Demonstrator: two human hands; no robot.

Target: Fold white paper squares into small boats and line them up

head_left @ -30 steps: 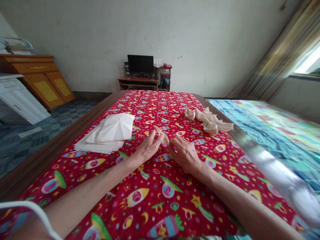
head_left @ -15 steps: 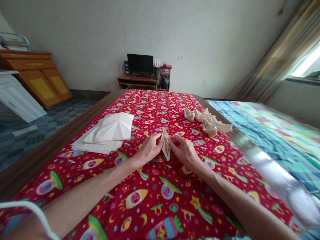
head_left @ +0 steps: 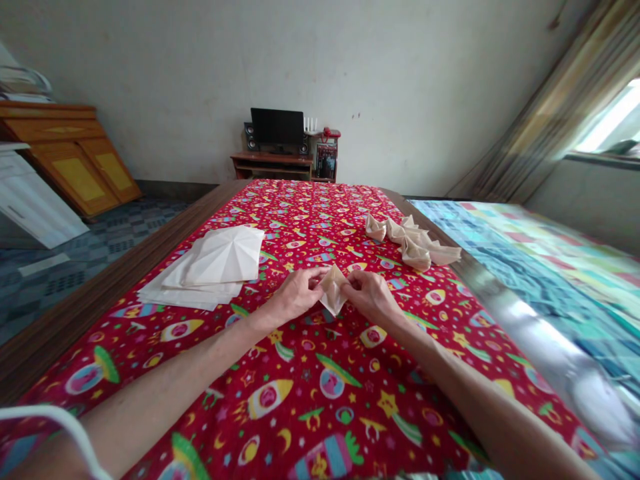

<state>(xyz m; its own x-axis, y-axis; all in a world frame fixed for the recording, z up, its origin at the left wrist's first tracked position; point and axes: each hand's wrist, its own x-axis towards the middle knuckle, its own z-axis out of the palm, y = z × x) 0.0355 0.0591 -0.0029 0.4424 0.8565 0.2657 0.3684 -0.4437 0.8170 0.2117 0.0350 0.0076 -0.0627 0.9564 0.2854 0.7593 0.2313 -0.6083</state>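
Paper point(head_left: 332, 291), folded to a small diamond, sits upright-ish over the tabletop point(head_left: 165, 238), its sides pinched by the left hand point(head_left: 297, 293) and right hand point(head_left: 373, 293). Finished-looking folded shapes point(head_left: 415, 253) lie at two o'clock; creased flat sheets point(head_left: 220, 257), seemingly unfolded, at ten.

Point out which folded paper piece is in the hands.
The diamond-shaped piece, held between the left hand and right hand; the other folded pieces lie clustered on the red cloth farther right, touched by neither.
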